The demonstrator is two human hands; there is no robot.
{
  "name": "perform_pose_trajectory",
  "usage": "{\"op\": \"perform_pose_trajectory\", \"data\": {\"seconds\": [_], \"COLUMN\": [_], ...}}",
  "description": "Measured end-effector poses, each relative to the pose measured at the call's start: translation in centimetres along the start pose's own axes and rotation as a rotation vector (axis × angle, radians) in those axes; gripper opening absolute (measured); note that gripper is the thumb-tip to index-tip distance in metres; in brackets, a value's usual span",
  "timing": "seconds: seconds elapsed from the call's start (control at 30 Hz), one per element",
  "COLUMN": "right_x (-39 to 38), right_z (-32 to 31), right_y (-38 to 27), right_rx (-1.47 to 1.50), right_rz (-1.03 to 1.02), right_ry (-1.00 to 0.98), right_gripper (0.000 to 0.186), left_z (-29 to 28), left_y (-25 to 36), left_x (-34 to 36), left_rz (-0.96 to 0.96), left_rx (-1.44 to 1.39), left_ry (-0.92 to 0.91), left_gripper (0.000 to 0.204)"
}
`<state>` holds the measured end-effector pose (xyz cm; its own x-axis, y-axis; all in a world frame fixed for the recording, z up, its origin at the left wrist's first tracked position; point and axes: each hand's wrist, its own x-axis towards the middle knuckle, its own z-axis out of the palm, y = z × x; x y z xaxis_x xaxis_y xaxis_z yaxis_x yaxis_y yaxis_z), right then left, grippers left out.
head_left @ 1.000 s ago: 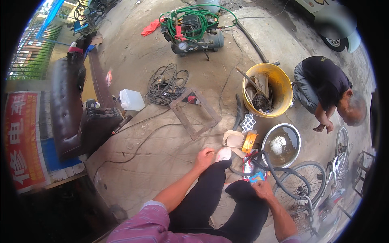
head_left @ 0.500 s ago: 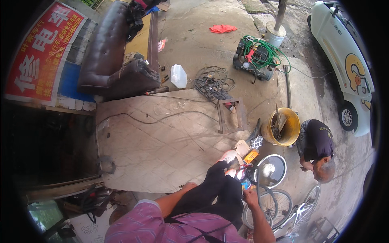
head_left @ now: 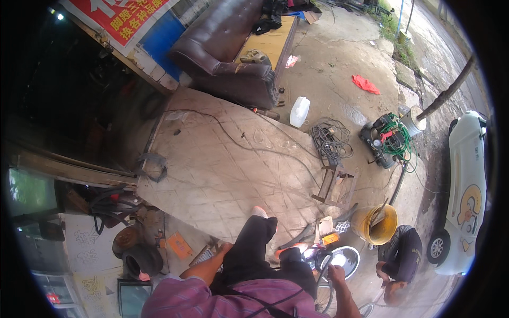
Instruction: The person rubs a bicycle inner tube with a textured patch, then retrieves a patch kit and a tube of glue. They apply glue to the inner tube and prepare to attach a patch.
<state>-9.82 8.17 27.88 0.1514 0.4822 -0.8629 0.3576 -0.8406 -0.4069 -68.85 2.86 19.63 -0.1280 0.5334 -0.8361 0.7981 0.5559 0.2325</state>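
Observation:
My right hand (head_left: pixel 335 273) is closed around a dark, thin rubber tube, which looks like a bicycle inner tube (head_left: pixel 322 263). The tube loops beside the rim of a round basin of water (head_left: pixel 356 259) and hangs down below the hand. My left hand (head_left: pixel 226 248) is beside my left thigh; its fingers are too small and partly hidden to read. Near my right foot lie an orange box (head_left: pixel 331 238), a piece of cardboard (head_left: pixel 323 227) and a blister-like sheet (head_left: pixel 343 227).
A person (head_left: pixel 405 257) crouches right of the basin, near a yellow bucket (head_left: pixel 391 225). Ahead are a metal frame (head_left: pixel 335 185), coiled cables (head_left: pixel 330 139), an air compressor (head_left: pixel 379 139) and a brown sofa (head_left: pixel 212 58). Tyres (head_left: pixel 142 259) lie at left; a cable crosses the paving.
My view has swung left, so the scene shifts right and down in it. My legs have moved apart, one foot forward. The right hand keeps its hold on the tube.

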Motion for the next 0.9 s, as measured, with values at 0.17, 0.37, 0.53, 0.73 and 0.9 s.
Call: {"op": "perform_pose_trajectory", "data": {"seconds": [0.17,0.37,0.53,0.73,0.9], "right_x": [1.4,5.8,3.0,4.3,5.8], "right_z": [3.5,12.0,19.2,25.0,30.4], "right_y": [-11.2,-28.3,-44.0,-52.0,-58.6], "right_rx": [-0.024,-0.489,-0.222,-0.697,-0.755], "right_rz": [-0.023,-0.327,-0.118,-0.148,-0.031], "right_ry": [-0.124,-0.199,-0.295,-0.293,-0.300], "right_gripper": [0.032,0.032,0.026,0.031,0.029], "left_z": [1.9,-5.6,-12.8,-14.3,-21.5], "left_y": [-8.5,-5.9,-6.6,-9.2,-11.1], "left_x": [-2.4,-3.5,-6.7,-5.3,-3.6], "left_rz": [0.109,-0.248,-0.413,0.039,0.162], "left_rx": [-0.477,-0.586,-0.998,-0.850,-0.281], "left_ry": [0.153,0.091,0.021,0.303,0.436], "left_gripper": [0.042,0.043,0.032,0.021,0.014]}}
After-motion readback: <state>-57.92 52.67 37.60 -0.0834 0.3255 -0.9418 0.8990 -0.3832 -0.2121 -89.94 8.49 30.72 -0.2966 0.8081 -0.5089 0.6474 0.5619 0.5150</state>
